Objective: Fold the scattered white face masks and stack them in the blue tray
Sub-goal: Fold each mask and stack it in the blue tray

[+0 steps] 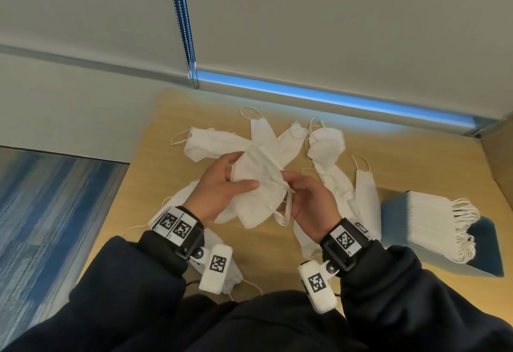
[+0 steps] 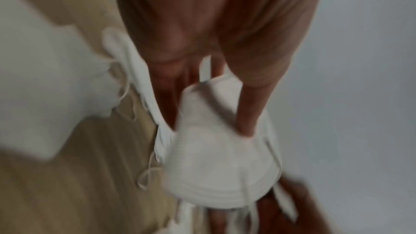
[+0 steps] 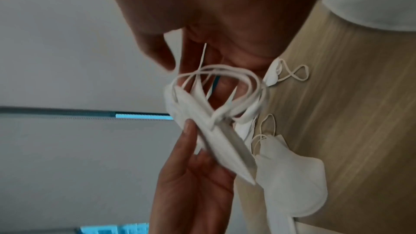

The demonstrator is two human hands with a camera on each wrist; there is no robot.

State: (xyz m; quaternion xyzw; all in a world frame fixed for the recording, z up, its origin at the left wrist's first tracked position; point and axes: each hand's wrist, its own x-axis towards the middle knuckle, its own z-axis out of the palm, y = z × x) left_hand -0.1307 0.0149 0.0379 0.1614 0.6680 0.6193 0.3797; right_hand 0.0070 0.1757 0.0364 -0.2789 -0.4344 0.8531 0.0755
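Both hands hold one white face mask [image 1: 259, 185] above the wooden table [image 1: 272, 243]. My left hand [image 1: 222, 185] grips its left side, thumb laid across the front and fingers behind. My right hand [image 1: 305, 199] pinches the right end, where the ear loops [image 3: 225, 84] bunch up. The left wrist view shows the mask [image 2: 216, 157] bulging under my thumb. Edge-on in the right wrist view, the mask [image 3: 216, 131] looks flat and creased. Several loose masks [image 1: 324, 140] lie scattered on the table. The blue tray [image 1: 444, 240] at the right holds a stack of folded masks [image 1: 433, 218].
A grey wall with a roller blind and its bead chain [image 1: 184, 27] rises right behind the table. Blue carpet [image 1: 41, 213] shows beyond the table's left edge. A loose mask [image 1: 233, 276] lies under my left wrist near the front edge.
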